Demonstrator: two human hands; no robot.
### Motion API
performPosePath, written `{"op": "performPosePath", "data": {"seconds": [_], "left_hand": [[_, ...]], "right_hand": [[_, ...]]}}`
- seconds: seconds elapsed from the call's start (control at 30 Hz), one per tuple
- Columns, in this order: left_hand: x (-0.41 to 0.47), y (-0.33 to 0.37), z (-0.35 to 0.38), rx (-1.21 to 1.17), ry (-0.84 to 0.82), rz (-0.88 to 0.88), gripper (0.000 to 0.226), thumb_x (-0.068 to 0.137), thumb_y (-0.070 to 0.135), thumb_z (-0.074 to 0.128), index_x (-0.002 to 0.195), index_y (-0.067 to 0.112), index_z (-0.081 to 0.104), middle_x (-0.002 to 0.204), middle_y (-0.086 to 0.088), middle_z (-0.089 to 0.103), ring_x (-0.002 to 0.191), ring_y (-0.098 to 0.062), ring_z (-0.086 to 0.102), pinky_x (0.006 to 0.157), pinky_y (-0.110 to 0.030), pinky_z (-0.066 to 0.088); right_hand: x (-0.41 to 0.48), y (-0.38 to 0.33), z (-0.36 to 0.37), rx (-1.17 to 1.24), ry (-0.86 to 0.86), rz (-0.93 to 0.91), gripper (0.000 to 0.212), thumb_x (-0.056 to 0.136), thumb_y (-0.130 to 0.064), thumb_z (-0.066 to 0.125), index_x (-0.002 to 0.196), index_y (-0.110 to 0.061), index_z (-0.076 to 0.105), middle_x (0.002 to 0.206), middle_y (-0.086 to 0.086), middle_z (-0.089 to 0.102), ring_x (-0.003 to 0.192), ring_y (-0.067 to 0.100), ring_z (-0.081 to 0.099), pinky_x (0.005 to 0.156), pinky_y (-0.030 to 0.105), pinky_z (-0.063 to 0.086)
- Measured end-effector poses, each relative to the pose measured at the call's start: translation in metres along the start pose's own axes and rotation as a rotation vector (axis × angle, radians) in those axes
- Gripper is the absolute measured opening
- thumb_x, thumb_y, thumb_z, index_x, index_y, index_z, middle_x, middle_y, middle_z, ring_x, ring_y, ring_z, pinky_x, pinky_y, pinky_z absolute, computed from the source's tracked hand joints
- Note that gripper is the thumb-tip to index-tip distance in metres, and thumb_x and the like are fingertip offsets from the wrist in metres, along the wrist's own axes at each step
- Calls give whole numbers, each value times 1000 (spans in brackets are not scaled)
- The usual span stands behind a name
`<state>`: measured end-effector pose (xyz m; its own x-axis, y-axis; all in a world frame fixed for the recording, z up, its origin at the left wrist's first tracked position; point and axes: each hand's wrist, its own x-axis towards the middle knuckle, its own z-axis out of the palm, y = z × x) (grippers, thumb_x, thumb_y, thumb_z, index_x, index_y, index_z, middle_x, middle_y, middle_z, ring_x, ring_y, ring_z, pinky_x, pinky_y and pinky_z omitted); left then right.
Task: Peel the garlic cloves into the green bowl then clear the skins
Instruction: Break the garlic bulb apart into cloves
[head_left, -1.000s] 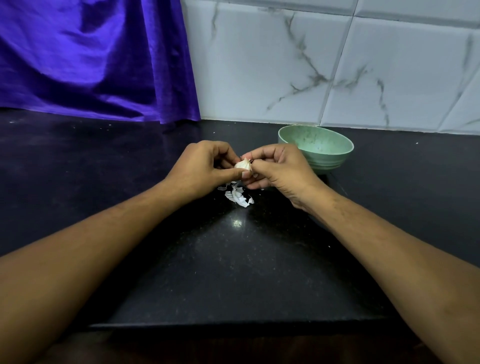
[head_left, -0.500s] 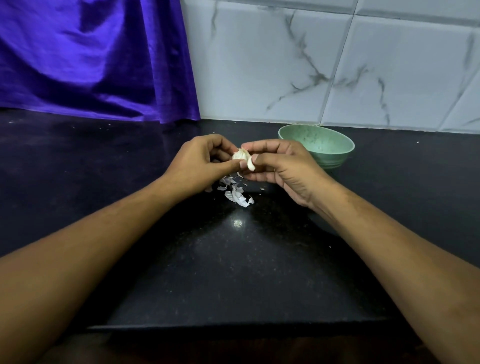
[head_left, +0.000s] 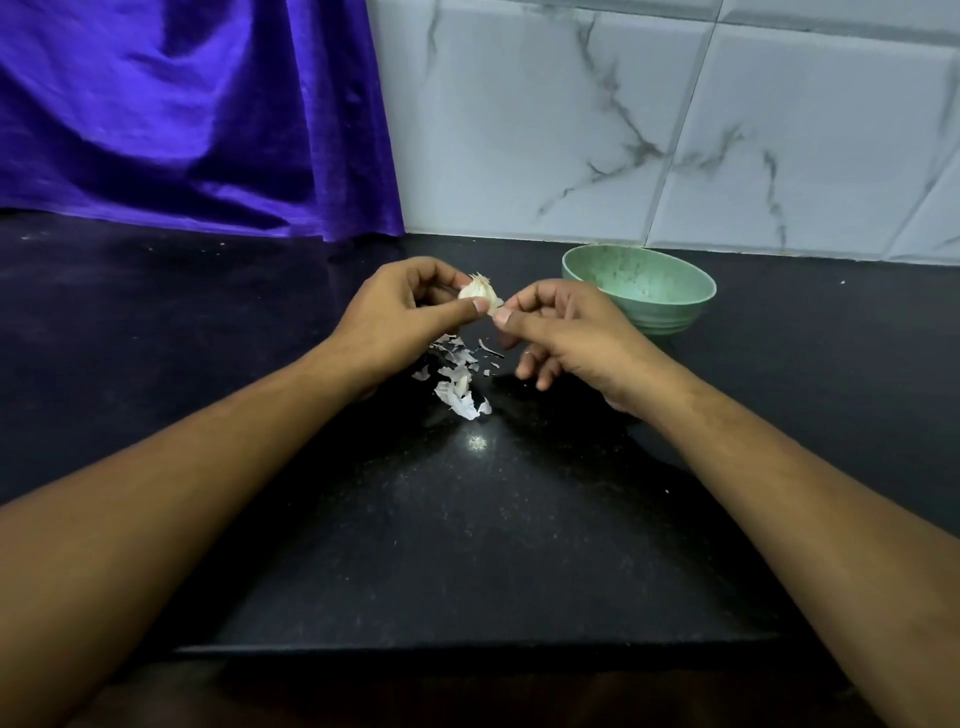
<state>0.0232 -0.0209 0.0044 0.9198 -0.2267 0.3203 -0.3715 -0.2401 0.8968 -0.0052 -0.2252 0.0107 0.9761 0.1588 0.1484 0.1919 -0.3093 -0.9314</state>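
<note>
Left hand (head_left: 400, 317): thumb and fingers clamp clove.
Skins (head_left: 457, 382): loose on counter (head_left: 467, 545), 6 o'clock of clove.
Clove (head_left: 477, 292): midair, part-skinned.
Right hand (head_left: 561, 332): pinches skin flap (head_left: 497, 310).
Bowl (head_left: 670, 317): 3 o'clock, apart.
Risk: flap tears short; hard tug pops clove free.

A black speckled counter (head_left: 467, 545) is seen across the lower view, and a small glare spot (head_left: 477, 442) is reflected near its middle. At the back left, a purple cloth (head_left: 182, 114) is hung down to the counter. The wall beside it is covered by white, grey-veined tiles (head_left: 519, 130).
</note>
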Motion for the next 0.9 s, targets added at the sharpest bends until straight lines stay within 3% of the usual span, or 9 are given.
{"op": "performPosePath", "data": {"seconds": [0.07, 0.17, 0.27, 0.37, 0.47, 0.57, 0.7, 0.9], "left_hand": [[1, 1, 0, -37, 28, -21, 25, 84, 30, 85, 103, 18, 73, 94, -9, 77, 79, -12, 70, 78, -33, 57], [1, 4, 1, -85, 66, -56, 21, 89, 25, 81, 106, 17, 72, 100, -14, 77, 80, -12, 69, 69, -22, 53], [1, 5, 1, -105, 78, -76, 23, 91, 24, 79, 110, 13, 72, 107, -19, 75, 81, -14, 69, 69, -22, 52], [0, 5, 2, -100, 68, -80, 28, 91, 24, 79, 113, 10, 71, 108, -20, 75, 82, -15, 69, 69, -22, 52], [-2, 6, 3, -92, 67, -81, 29, 91, 25, 79, 115, 10, 70, 108, -20, 75, 80, -12, 69, 71, -23, 52], [-2, 7, 3, -90, 74, -84, 28, 91, 25, 79, 114, 11, 70, 108, -18, 75, 80, -13, 70, 73, -26, 53], [-2, 8, 3, -97, 78, -89, 26, 91, 23, 78, 113, 11, 70, 108, -19, 75, 81, -15, 69, 73, -26, 53], [-3, 8, 4, -97, 70, -92, 27, 91, 24, 79, 113, 11, 71, 109, -20, 75, 80, -14, 69, 75, -28, 53]], "right_hand": [[0, 1, -1, -192, -43, -74, 20, 96, -21, 72, 103, -3, 67, 85, 19, 72, 51, 13, 60, 41, 22, 44], [-3, -1, -1, -304, -155, -173, 12, 91, -23, 79, 99, -15, 76, 80, 5, 73, 57, 7, 59, 53, 22, 46], [-8, -5, 5, -338, -276, -232, 25, 87, -16, 83, 109, -25, 78, 90, 2, 74, 63, 7, 51, 64, 22, 45], [-10, -5, 10, -455, -322, -288, 26, 88, -14, 81, 110, -28, 78, 92, -2, 68, 68, 16, 57, 70, 27, 48], [-10, -6, 11, -583, -291, -331, 12, 90, -19, 78, 101, -23, 80, 86, -11, 61, 64, 3, 56, 66, 17, 42], [-8, -7, 8, -642, -268, -313, 4, 91, -21, 77, 93, -24, 76, 85, -4, 70, 59, 3, 57, 62, 19, 44], [-7, -8, -5, -647, -277, -236, 11, 89, -11, 73, 88, -22, 72, 71, -7, 69, 52, -1, 55, 55, 12, 39], [-10, -16, -19, -521, -353, -101, 8, 93, -10, 70, 88, -14, 74, 74, 3, 74, 55, 9, 59, 49, 18, 43]]}}
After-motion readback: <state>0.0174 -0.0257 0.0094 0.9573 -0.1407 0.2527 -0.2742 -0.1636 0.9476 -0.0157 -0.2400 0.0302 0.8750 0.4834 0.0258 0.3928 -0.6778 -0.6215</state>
